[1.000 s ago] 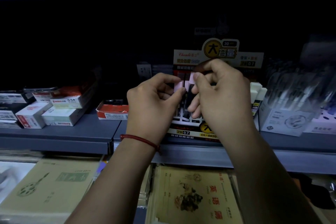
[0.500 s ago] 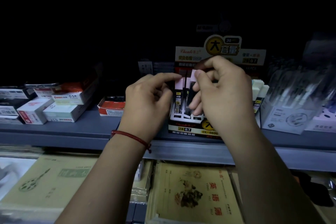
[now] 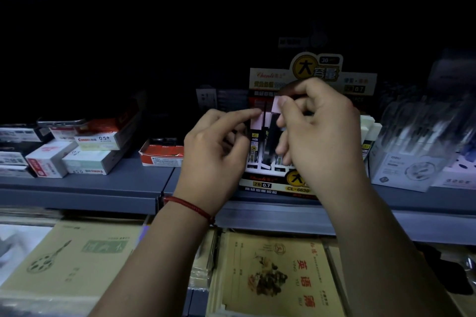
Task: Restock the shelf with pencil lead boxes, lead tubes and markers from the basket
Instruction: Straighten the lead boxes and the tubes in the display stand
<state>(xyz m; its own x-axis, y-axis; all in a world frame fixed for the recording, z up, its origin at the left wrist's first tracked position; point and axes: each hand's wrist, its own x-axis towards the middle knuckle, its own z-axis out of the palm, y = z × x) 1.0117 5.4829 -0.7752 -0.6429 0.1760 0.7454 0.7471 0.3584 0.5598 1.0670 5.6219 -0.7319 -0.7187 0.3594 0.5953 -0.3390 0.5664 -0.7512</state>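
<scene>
Right hand (image 3: pixel 322 134) pinches a lead tube (image 3: pixel 272 136) by its pink cap, thumb in front, index behind, other fingers curled loosely lower down against the tube body. The tube is upright, in or just over the display box (image 3: pixel 270 185) mid shelf (image 3: pixel 103 183); its foot is hidden, so seated or not, can't tell.

Left hand (image 3: pixel 216 147): index straight, tip on the pink cap of a second tube (image 3: pixel 262 121) just left of the first, other fingers curled. Thumb is hidden; pinching or only steadying, can't tell.

Handling, as a judgement:
- Tubes are light, thin, hard plastic, smooth and likely slippery.
- The leads inside are brittle, so no drops and no forcing.
- Best hold is a two-finger pinch at the cap or just below, lowered straight into a slot.
- The box is light card and may tip or slide if pushed, so a steadying finger helps.

Also there: small boxes (image 3: pixel 87 159) far left, a red box (image 3: pixel 162 154) left of the display, a pen pack (image 3: pixel 412 159) right, notebooks (image 3: pixel 278 280) on the lower tier. Basket not in view.
</scene>
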